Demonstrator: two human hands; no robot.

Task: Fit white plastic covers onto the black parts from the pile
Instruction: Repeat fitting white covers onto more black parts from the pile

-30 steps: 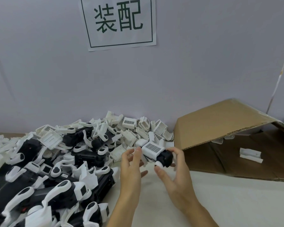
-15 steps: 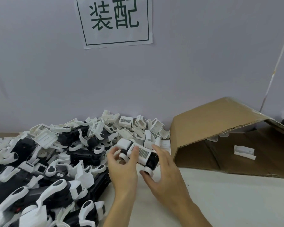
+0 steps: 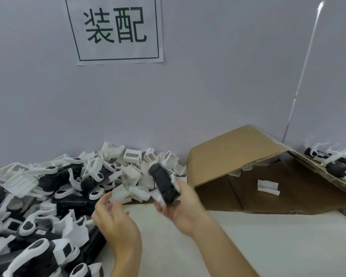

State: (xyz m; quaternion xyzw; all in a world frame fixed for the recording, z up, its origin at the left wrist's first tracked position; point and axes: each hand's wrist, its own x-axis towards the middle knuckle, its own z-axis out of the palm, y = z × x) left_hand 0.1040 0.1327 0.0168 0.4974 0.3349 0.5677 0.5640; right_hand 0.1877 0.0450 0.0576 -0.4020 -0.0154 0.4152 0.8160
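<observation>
So the pile (image 3: 54,196) is sitting on the left side of the table (image 3: 268,246), running back to the wall (image 3: 208,96). The cardboard box (image 3: 248,166) is lying on its side to the right of it, opening facing forward, with one loose cover (image 3: 267,187) lying inside. More parts (image 3: 336,162) are sitting on the box's right flap. A sign (image 3: 116,29) is hanging on the wall above the pile. The left hand (image 3: 116,222) is hovering at the pile's near edge, and the right hand (image 3: 182,206) is holding a part (image 3: 164,182) up between pile and box.

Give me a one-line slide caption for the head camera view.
Right hand grips a black part; left hand open beside the pile.
</observation>
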